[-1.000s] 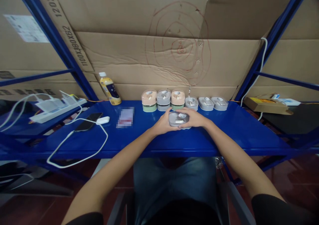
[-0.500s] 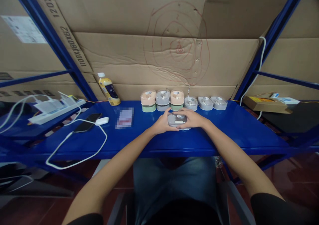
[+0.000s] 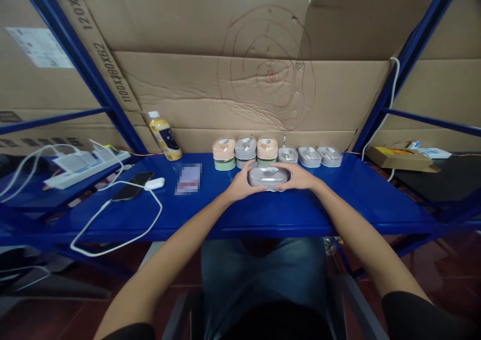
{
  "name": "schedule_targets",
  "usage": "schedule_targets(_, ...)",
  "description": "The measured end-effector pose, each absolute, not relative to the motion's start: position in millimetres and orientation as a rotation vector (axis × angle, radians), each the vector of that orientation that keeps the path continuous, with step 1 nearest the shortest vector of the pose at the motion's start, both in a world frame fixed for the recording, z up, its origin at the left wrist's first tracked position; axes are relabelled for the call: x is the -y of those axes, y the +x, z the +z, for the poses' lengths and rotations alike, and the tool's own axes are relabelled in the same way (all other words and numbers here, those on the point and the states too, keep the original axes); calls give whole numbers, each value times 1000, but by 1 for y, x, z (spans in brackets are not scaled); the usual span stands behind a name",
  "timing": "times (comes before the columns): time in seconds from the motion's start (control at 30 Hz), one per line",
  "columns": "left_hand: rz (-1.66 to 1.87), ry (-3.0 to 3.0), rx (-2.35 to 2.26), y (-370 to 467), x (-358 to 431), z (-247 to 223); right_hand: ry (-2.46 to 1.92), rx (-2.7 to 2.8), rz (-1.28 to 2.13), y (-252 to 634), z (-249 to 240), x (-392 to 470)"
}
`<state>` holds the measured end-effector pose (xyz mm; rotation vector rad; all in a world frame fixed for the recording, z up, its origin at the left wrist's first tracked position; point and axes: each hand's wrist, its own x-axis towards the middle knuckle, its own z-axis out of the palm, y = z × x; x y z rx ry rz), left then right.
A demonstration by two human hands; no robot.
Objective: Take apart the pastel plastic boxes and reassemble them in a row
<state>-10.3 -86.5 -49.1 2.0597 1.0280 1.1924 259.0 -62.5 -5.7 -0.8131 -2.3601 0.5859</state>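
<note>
A grey oval box (image 3: 268, 178) with a clear lid is held between both hands over the middle of the blue table. My left hand (image 3: 240, 183) wraps round its left end, thumb and fingers curved. On its right end is my right hand (image 3: 298, 176), its fingers along the back edge. Behind the hands stand stacked boxes with beige lids (image 3: 224, 148) (image 3: 267, 148) over green ones, and a grey stack (image 3: 245, 148) between them. Single grey boxes (image 3: 287, 155) (image 3: 309, 156) (image 3: 329, 156) continue the row to the right.
The blue table (image 3: 210, 214) backs onto a cardboard wall (image 3: 169, 79). To the left are a yellow bottle (image 3: 165, 137), a blurred card (image 3: 189, 178), a phone (image 3: 133, 186) with white cables, and a power strip (image 3: 88, 168). An open cardboard box (image 3: 402, 159) lies at right.
The grey box has turned between my hands and now shows its long side wider. Both hands have shifted round it, slightly farther apart. The row behind stays in place.
</note>
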Motion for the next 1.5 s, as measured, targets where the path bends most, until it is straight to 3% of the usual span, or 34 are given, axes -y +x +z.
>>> schedule_targets(0.17, 1439, 2005, -1016, -10, 82, -49, -877, 1980, 332, 293, 15, 44)
schedule_targets(0.33, 1397, 2081, -1134, -8, 78, -53, -1400, 1315, -222, 354, 6, -3)
schedule_targets(0.47, 1370, 2116, -1168, -4, 79, -54, -1710, 1145, -362, 387, -14, -22)
schedule_targets(0.9, 1173, 2189, -1242, -6, 82, -52, -1895, 1161, -405, 384, -20, -18)
schedule_targets(1.03, 1173, 2208, -1253, -5, 82, -52, -1617, 1618, -556, 346, -12, -3)
schedule_targets(1.2, 1152, 2251, -1270, -6, 81, -52, -1459, 2214, -495, 281, -19, 8)
schedule_targets(1.5, 1144, 2283, -1285, -6, 83, -51, -1563, 2307, -330, 274, 0, 47)
